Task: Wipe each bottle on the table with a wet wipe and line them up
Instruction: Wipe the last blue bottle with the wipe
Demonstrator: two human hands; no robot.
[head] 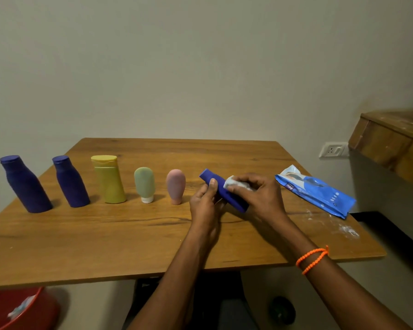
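Observation:
My left hand [204,203] grips a slim blue bottle [218,186], tilted above the table with its cap end pointing up and left. My right hand [260,196] pinches a crumpled white wet wipe [235,183] and presses it against the bottle's upper side. In a row to the left stand a large blue bottle [24,184], a second blue bottle [70,182], a yellow bottle [109,179], a green tube [144,184] on its white cap and a pink tube [176,186].
A blue wet-wipe pack [317,190] lies at the right on the wooden table [129,234], with white residue [343,226] near that edge. A red bin [22,310] holding used wipes sits below the front left corner. A wooden ledge [391,141] juts out at far right.

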